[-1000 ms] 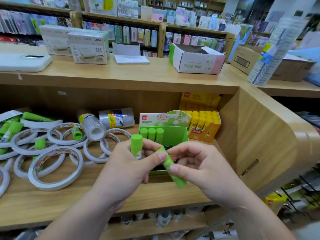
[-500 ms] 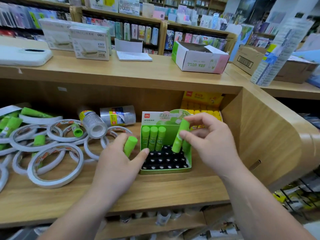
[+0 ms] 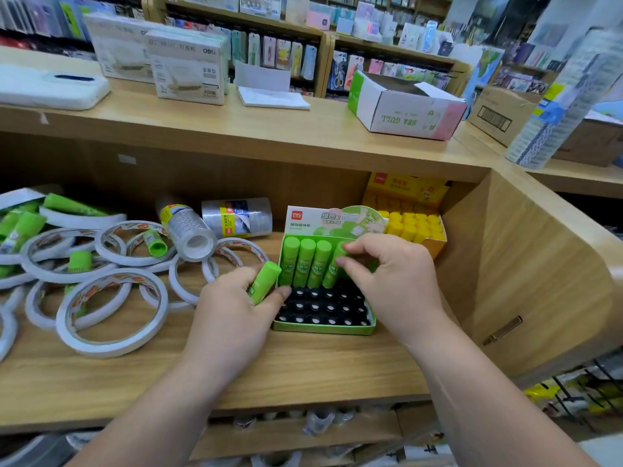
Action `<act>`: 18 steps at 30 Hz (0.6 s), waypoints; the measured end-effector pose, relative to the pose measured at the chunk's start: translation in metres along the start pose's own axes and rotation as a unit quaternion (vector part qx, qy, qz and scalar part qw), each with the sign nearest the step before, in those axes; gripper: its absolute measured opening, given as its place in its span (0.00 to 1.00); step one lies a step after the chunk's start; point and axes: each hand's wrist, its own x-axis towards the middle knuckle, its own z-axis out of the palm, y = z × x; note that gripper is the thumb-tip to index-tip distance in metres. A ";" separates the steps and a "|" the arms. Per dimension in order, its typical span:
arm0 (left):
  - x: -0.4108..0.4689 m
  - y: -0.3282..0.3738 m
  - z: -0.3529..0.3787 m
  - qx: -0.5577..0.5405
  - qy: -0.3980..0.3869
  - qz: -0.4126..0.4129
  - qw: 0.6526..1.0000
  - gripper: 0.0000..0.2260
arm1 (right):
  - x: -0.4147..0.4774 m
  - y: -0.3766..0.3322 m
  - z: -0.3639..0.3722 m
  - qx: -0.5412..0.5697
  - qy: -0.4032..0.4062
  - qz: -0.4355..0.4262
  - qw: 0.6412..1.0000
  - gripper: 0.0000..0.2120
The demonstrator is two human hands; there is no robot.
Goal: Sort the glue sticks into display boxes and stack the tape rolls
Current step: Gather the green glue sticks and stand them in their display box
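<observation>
While the left hand (image 3: 232,318) grips one green glue stick (image 3: 265,286), right hand (image 3: 387,281) fingertips pinch a fourth glue stick (image 3: 333,269) standing in the green display box (image 3: 323,328).

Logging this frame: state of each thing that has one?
green display box: open, back row part-filled, other slots empty
yellow display box: open, looks full
left hand: holding a green glue stick
right hand: seating fourth stick
tape rolls: loose, unstacked
</observation>
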 end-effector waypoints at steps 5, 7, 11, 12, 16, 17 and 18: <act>0.001 -0.001 0.001 0.001 0.000 0.008 1.000 0.04 | -0.001 0.002 0.005 -0.031 0.005 -0.022 0.999 0.07; 0.000 -0.001 0.001 0.007 0.001 0.006 1.000 0.05 | -0.003 0.001 0.007 -0.050 0.012 -0.030 0.998 0.07; 0.001 -0.002 0.000 -0.005 -0.009 0.001 1.000 0.06 | -0.008 0.002 0.009 -0.072 0.014 -0.041 0.996 0.08; 0.001 0.000 -0.001 -0.009 -0.015 0.003 1.000 0.06 | -0.009 0.002 0.009 -0.069 0.015 -0.041 0.997 0.07; -0.004 0.006 -0.006 -0.117 -0.038 0.007 0.992 0.03 | -0.015 -0.001 0.005 -0.055 0.013 -0.028 0.998 0.07; -0.007 0.007 -0.008 -0.152 -0.042 0.010 0.987 0.08 | -0.015 -0.003 0.003 -0.041 0.012 -0.021 0.999 0.08; -0.009 0.008 -0.009 -0.175 -0.045 0.020 0.983 0.10 | -0.015 -0.007 0.000 -0.018 0.011 -0.013 1.000 0.09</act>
